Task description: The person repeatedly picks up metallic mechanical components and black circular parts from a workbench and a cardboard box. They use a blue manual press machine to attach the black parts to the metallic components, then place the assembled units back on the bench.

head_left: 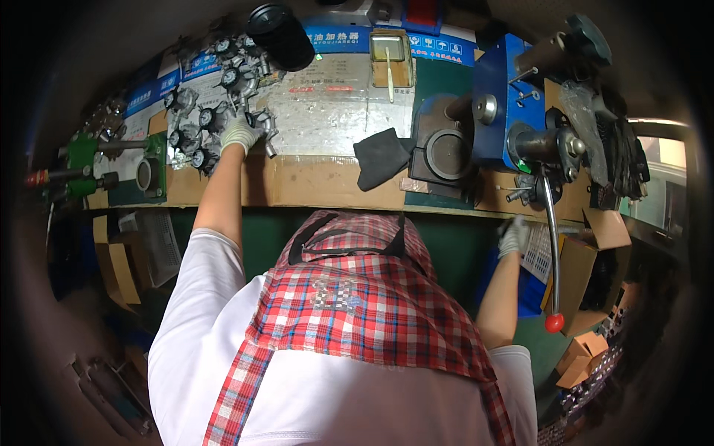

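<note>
My left hand point(242, 135), in a pale knitted glove, reaches over the far left of the bench. Its fingers close at a grey metal casting point(236, 80) with a round black face, one of several in a cluster. Another such casting point(262, 125) lies against the hand's right side. Down at the right, below the bench's front edge, is my gloved right hand point(513, 238), beside a blue crate point(487, 279). Its fingers are bent together near a small dark piece, too blurred to name.
A blue press point(509, 97) with a red-knobbed lever point(552, 253) stands at the right. A green fixture point(154, 167) is at the left. A black cylinder point(281, 37), a tray with a brush point(390, 70) and a dark cloth point(383, 157) lie between. Cardboard boxes point(587, 286) stand lower right.
</note>
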Available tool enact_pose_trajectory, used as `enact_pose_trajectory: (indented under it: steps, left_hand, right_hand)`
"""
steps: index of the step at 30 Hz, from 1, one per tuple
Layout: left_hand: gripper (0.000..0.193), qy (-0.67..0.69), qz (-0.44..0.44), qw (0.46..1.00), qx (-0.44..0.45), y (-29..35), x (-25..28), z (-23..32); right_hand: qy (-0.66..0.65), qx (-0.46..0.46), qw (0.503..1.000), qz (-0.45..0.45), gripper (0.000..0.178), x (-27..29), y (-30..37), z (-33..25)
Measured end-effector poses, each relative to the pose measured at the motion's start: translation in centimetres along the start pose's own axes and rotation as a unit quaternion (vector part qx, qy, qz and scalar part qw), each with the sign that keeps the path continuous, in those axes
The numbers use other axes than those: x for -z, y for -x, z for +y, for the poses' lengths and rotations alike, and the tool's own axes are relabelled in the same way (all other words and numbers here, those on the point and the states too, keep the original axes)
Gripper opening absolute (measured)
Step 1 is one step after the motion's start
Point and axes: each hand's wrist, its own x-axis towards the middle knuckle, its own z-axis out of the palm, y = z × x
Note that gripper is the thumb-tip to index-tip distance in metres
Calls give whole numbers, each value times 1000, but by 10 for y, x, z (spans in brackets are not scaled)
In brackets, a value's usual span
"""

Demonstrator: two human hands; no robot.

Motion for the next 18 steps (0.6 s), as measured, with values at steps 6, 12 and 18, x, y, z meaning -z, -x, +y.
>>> enact_pose_trajectory:
  steps: [6,12,18]
  left_hand:
    - [78,-41,49,992,-109,53,6,34]
    - [102,151,14,970,-189,71,-13,28]
    - [61,208,194,917,-279,30,-13,-51]
  right_hand:
    - [389,102,831,-384,42,-108,222,-45]
    - [363,300,777,-417,44,-284,292,-116]
    - [394,359,742,-406,55,-416,322,-146]
